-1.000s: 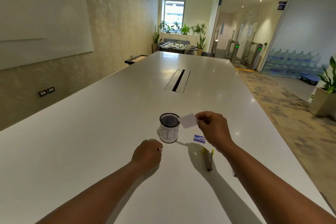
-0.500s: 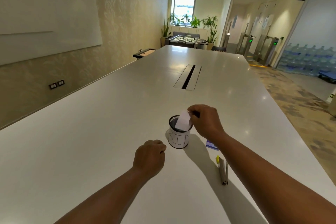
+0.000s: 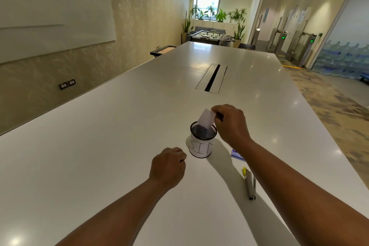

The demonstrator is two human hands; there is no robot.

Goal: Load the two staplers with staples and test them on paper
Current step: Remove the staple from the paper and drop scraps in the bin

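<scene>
My right hand [image 3: 229,124] pinches a small white paper slip [image 3: 206,117] by its top edge, holding it tilted over the mouth of a black mesh cup [image 3: 201,142] labelled "BIN"; the slip's lower end dips into the cup. My left hand [image 3: 168,166] rests on the table as a closed fist just left of the cup. A slim grey stapler with a yellow end [image 3: 249,182] lies on the table under my right forearm. A small blue-and-white staple box [image 3: 236,155] peeks out beside the forearm, mostly hidden. I see only one stapler.
The long white table [image 3: 99,146] stretches ahead with a cable slot [image 3: 211,78] in its middle. Its right edge runs close beside my right arm, with carpeted floor beyond. A whiteboard hangs on the left wall.
My right hand has carried the paper slip from beside the cup to over its mouth and tipped it down into the cup. My left fist has stayed in place.
</scene>
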